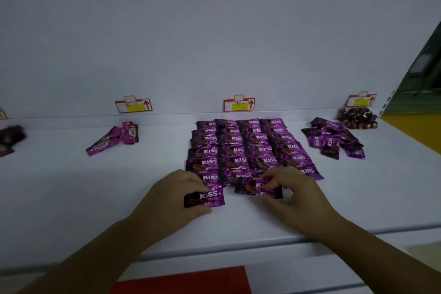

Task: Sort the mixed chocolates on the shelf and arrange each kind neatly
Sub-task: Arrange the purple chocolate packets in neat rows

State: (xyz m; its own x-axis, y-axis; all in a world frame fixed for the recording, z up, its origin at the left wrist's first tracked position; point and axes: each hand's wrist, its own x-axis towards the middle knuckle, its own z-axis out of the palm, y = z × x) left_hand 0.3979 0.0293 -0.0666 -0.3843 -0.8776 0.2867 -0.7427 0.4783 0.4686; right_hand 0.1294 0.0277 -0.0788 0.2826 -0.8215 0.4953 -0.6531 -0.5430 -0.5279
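Purple "KISS" chocolate packets (250,148) lie in several overlapping columns at the middle of the white shelf (71,198). My left hand (176,196) grips one KISS packet (210,197) at the near end of the left column. My right hand (293,188) pinches another KISS packet (260,190) at the near end of the neighbouring column. A loose heap of the same purple packets (334,139) lies to the right. Round brown-wrapped chocolates (356,118) are piled at the far right. A few pink bar wrappers (114,138) lie at the left.
Dark wrapped sweets (10,137) sit at the far left edge. Three price tags with red arrows (133,104) (239,103) (361,100) are fixed on the white back wall. The shelf's front lip (238,246) runs below my wrists, with a red label (181,280) under it.
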